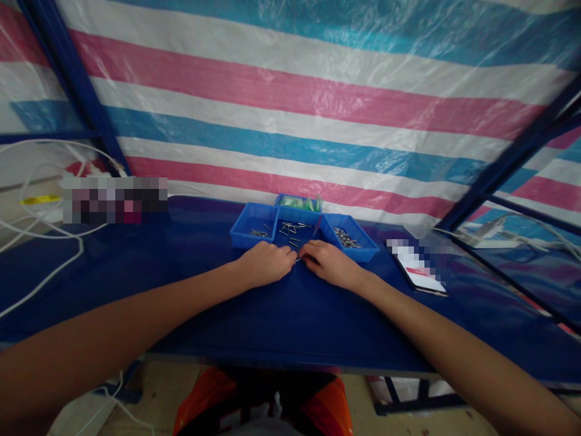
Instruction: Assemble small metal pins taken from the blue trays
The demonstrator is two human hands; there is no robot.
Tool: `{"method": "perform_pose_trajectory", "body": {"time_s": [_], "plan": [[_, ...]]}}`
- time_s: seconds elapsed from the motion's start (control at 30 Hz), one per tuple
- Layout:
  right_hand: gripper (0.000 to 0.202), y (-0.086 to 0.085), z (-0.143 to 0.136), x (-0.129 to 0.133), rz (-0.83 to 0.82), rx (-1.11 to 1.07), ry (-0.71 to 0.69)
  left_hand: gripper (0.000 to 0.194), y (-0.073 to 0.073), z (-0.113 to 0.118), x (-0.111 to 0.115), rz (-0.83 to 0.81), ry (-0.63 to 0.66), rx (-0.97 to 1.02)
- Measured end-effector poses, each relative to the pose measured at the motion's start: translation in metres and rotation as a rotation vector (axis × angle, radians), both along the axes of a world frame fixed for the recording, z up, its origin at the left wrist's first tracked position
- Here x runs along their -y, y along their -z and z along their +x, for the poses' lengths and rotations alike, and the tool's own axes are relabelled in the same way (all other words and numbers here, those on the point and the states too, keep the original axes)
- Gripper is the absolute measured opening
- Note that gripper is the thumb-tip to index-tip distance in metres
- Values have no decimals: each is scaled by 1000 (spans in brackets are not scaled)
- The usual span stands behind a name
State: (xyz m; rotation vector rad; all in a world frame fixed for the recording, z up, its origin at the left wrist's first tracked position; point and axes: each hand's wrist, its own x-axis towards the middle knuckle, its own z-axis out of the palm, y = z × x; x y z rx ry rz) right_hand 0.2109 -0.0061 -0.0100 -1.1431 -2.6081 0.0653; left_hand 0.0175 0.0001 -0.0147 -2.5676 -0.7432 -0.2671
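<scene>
My left hand (271,264) is closed, fingertips pressed together, over the blue table just in front of the bins. Facing it, my right hand (331,263) is curled with its fingertips close to the left ones. A thin metal pin (298,260) shows between the two sets of fingertips, partly hidden by them. Beyond my hands, several loose metal pins (290,228) lie scattered between the side bins. The left blue bin (242,233) holds a few similar pins. In the right blue bin (363,251) is a heap of small metal parts (347,237).
Behind stands another blue bin (278,200) with green packets (299,203). A phone (420,269) lies to the right on the blue table (254,327). White cables (75,254) and a blurred-out patch are at the left. A striped sheet (290,91) hangs behind, with blue metal frame posts on both sides.
</scene>
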Motion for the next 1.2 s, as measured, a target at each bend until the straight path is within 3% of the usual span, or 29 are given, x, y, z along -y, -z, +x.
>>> {"method": "perform_pose_trajectory", "body": {"time_s": [0.3,0.53,0.8,1.2], "plan": [[18,-7,0,5,-25,19,-61,20,1,-1,-4,-54,4,-10],[13,-11,0,9,52,170,50,17,2,1,-1,-69,-51,36],[12,-10,0,9,76,208,48,13,4,2,-1,-63,-63,88],[5,-8,-1,7,-33,-7,25,16,-4,4,6,-64,-30,167]]}}
